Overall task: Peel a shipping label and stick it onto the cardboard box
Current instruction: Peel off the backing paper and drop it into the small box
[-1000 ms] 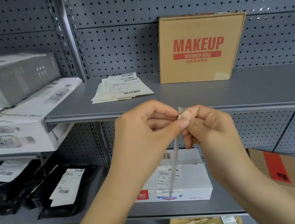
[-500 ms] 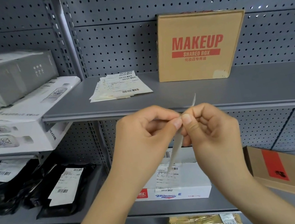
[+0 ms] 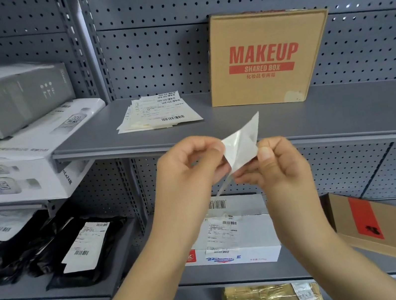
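Observation:
A white shipping label (image 3: 242, 146) is pinched between both hands in front of the shelf edge. One layer stands up as a glossy flap; a thin strip hangs down below the fingers. My left hand (image 3: 189, 169) grips its left side, my right hand (image 3: 279, 162) grips its right edge with thumb and forefinger. The cardboard box (image 3: 267, 57) marked MAKEUP SHARED BOX stands upright against the pegboard on the upper shelf, behind and above my hands. A stack of more labels (image 3: 159, 111) lies on that shelf to the left of the box.
The grey metal shelf (image 3: 343, 115) carries the box. White and grey cartons (image 3: 15, 143) are stacked at left. Black mailer bags (image 3: 52, 255), a white parcel (image 3: 235, 238) and a flat brown box (image 3: 388, 228) sit on the lower shelf.
The label was edge-on and thin between my fingertips; now one layer has been pulled apart and stands up as a wide flap. My hands have moved slightly apart.

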Demonstrator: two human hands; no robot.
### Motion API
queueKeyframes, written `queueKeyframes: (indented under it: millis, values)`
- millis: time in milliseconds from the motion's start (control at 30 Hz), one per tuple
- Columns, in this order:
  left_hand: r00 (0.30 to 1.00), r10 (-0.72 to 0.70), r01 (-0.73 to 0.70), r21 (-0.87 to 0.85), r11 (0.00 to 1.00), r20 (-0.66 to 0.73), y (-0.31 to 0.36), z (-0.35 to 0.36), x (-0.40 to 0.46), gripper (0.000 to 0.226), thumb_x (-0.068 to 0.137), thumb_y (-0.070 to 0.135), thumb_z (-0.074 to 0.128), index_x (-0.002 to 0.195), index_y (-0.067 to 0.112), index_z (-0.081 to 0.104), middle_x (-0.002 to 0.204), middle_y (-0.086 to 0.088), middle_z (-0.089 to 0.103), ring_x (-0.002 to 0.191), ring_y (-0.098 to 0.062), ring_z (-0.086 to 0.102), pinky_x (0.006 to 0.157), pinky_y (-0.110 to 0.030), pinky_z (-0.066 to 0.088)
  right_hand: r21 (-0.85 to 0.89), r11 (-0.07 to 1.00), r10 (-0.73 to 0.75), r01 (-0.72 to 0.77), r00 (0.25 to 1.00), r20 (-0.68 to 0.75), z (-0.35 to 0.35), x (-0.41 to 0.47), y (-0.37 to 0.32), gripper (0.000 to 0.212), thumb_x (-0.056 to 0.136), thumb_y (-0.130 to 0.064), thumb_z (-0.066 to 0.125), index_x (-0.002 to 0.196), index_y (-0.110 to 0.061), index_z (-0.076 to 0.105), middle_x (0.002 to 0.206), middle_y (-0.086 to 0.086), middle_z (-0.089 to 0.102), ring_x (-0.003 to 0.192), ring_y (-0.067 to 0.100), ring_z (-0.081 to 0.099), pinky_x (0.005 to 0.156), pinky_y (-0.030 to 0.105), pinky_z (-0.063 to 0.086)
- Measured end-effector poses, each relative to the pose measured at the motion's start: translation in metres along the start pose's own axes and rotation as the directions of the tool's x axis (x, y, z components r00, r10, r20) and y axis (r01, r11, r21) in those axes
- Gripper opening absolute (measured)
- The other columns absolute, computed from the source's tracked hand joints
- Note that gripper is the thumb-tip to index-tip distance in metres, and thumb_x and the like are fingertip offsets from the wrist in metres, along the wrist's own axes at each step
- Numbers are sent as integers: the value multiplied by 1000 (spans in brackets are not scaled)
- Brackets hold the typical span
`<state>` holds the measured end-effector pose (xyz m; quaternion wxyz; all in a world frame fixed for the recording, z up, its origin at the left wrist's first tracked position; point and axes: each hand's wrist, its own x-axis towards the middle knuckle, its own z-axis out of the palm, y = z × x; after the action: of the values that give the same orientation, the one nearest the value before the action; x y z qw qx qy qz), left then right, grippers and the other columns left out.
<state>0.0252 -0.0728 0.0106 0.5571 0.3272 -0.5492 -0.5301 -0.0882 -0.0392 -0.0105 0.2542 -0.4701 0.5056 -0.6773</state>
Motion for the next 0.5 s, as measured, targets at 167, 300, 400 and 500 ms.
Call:
queueKeyframes:
  millis: [167, 300, 400, 500]
  values:
    - [982, -189, 173, -319, 932, -21, 0, 3, 4, 21, 94, 4, 51, 78, 9, 61, 71, -2, 74, 68, -13, 71, 63, -21, 58, 342, 916, 217, -208, 976, 12, -3, 5, -3, 28, 101, -15, 33, 86, -10, 56, 70, -2, 72, 68, 11, 68, 65, 22, 55]
    - [970, -241, 190, -494, 849, -41, -2, -2, 9, 16, 97, 3, 43, 96, -1, 58, 82, -8, 75, 75, -16, 73, 69, -25, 60, 544, 800, 301, -252, 954, -1, -9, 8, -7, 28, 102, -11, 30, 84, -8, 51, 75, -2, 72, 72, 9, 70, 73, 23, 59]
    - [968, -250, 190, -559, 807, -31, -2, -7, 11, 26, 99, 5, 39, 97, -4, 64, 85, -8, 77, 79, -15, 74, 67, -23, 59, 604, 760, 322, -241, 947, -27, -17, 11, -9, 31, 102, -7, 29, 85, -7, 54, 73, -3, 75, 73, 9, 72, 75, 23, 59]
    - [959, -272, 165, -627, 762, -79, 2, -9, 10, 29, 99, 4, 39, 86, 0, 65, 77, -7, 77, 74, -14, 75, 64, -22, 59, 639, 739, 322, -213, 945, -57, -23, 13, -9, 32, 101, -6, 29, 90, -5, 59, 78, -1, 76, 79, 11, 73, 75, 24, 59]
